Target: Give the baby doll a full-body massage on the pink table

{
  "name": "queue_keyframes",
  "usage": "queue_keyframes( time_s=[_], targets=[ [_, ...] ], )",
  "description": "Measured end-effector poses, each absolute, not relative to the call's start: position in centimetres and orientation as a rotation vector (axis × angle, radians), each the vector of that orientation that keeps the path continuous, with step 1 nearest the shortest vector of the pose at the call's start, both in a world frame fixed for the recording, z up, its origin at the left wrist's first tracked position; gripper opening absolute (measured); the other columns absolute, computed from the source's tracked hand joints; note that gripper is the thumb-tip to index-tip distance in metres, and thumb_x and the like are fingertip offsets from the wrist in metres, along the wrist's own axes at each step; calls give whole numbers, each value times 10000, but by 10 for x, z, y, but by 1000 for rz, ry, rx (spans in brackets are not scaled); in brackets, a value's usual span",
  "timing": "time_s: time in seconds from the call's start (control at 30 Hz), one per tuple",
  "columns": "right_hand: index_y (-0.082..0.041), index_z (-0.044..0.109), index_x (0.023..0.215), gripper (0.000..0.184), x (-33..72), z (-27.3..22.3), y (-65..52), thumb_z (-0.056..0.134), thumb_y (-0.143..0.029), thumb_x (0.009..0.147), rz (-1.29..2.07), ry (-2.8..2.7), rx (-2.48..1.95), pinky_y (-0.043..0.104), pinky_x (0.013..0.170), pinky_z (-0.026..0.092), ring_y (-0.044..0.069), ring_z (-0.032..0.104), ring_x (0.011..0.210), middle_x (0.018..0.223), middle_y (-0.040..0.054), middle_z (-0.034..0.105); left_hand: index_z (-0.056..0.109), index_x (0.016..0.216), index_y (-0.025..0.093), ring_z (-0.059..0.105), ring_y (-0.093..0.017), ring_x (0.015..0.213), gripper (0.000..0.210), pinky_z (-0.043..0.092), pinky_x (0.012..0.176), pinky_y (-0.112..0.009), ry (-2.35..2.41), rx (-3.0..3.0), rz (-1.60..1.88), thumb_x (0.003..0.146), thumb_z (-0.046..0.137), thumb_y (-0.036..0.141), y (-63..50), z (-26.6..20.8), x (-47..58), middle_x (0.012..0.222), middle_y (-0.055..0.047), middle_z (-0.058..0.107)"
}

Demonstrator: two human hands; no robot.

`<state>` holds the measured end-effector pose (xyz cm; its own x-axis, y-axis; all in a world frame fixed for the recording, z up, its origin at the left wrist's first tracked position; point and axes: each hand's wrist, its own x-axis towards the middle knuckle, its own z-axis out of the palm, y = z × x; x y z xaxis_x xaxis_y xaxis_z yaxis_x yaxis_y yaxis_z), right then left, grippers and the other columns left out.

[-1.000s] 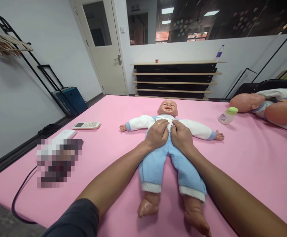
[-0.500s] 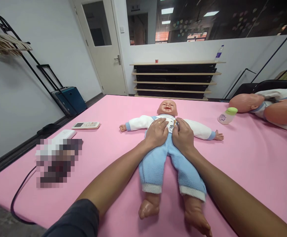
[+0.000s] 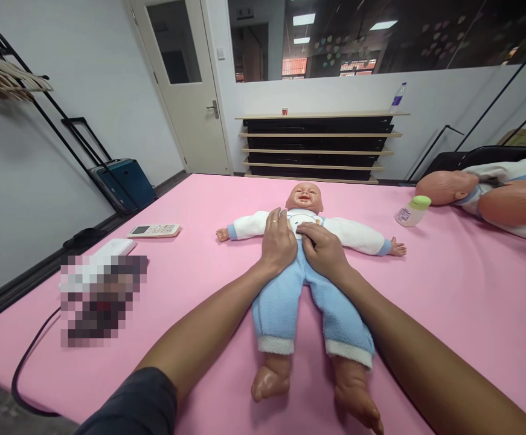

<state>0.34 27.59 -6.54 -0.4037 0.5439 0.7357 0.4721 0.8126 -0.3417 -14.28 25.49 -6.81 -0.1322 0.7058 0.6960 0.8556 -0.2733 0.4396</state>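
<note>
A baby doll [image 3: 274, 302] in a white top and light blue trousers lies on its back on the pink-covered table, arms spread, feet towards me. My left hand [image 3: 279, 244] rests on the side of its chest, fingers stretched towards the doll's shoulder. Across the belly lies my right hand [image 3: 323, 249], its fingers slightly bent and pointing left over the front of the top. Both palms face down on the clothing, and neither hand grips anything that I can see. Part of the bear print on the chest is covered by my right fingers.
A lotion bottle [image 3: 413, 211] with a green cap stands at the right, near a second doll [image 3: 516, 199]. On the left lie a remote control [image 3: 154, 231], a white box-like device [image 3: 118, 248] and a pixelated item [image 3: 109, 302] with a black cable [image 3: 20, 368].
My right hand has slid left across the doll's chest, its fingers turning inward. My left hand has moved outward to the doll's side, fingers pointing more towards the head.
</note>
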Motion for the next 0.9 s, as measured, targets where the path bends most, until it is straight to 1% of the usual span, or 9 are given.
queue_keyframes(
  time_s=[0.07,0.17,0.3,0.4,0.53,0.67,0.8,0.9],
  targets=[
    [-203,692,1123,320,3,-66,278,471,-162,896,123,-2051,-825,418,1046,489,218,621,1160,1184,64,687,431,1385,121,398,-262,1381,476,346,1170,-478,-1672,-2010,-1411,911,387,130,254,-66,-143,1418,-172,471],
    [-197,679,1172,338,3,-65,279,461,-210,915,147,-2045,-900,436,1097,446,223,590,1213,1238,72,666,462,1357,127,438,-260,1345,459,373,1155,-472,-1528,-2110,-1448,899,421,139,252,-64,-143,1378,-171,508],
    [-190,654,1219,364,4,-66,280,467,-254,914,152,-2039,-981,448,1107,430,237,556,1250,1309,87,622,534,1278,146,508,-253,1273,392,421,1113,-477,-1409,-2220,-1429,898,440,147,248,-61,-141,1307,-153,579],
    [-181,635,1244,380,5,-67,282,456,-270,921,156,-2007,-1046,459,1117,411,244,541,1264,1333,99,603,568,1242,145,536,-229,1245,363,434,1107,-446,-1329,-2288,-1391,899,450,143,247,-60,-141,1272,-136,615],
    [-162,633,1219,373,6,-67,283,412,-265,937,167,-1966,-1136,462,1110,404,251,545,1251,1315,121,609,631,1157,155,569,-203,1219,319,440,1104,-419,-1241,-2388,-1329,885,468,128,248,-60,-142,1226,-107,658],
    [-143,633,1176,371,7,-67,283,363,-242,942,177,-1867,-1244,453,1058,438,266,582,1179,1250,143,636,687,1090,170,607,-201,1185,297,455,1088,-418,-1212,-2469,-1304,871,491,130,253,-62,-142,1164,-78,703],
    [-149,633,1129,348,7,-66,280,356,-232,935,171,-1819,-1273,450,1002,464,273,608,1088,1145,141,669,704,1104,190,590,-202,1221,313,436,1115,-438,-1396,-2438,-1345,882,491,133,260,-64,-144,1227,-62,687],
    [-144,625,1140,342,7,-66,279,377,-238,924,132,-1815,-1240,462,994,469,280,604,1080,1147,148,663,697,1134,185,579,-203,1237,330,426,1129,-443,-1549,-2363,-1394,895,475,138,264,-66,-145,1252,-65,675]
  ],
)
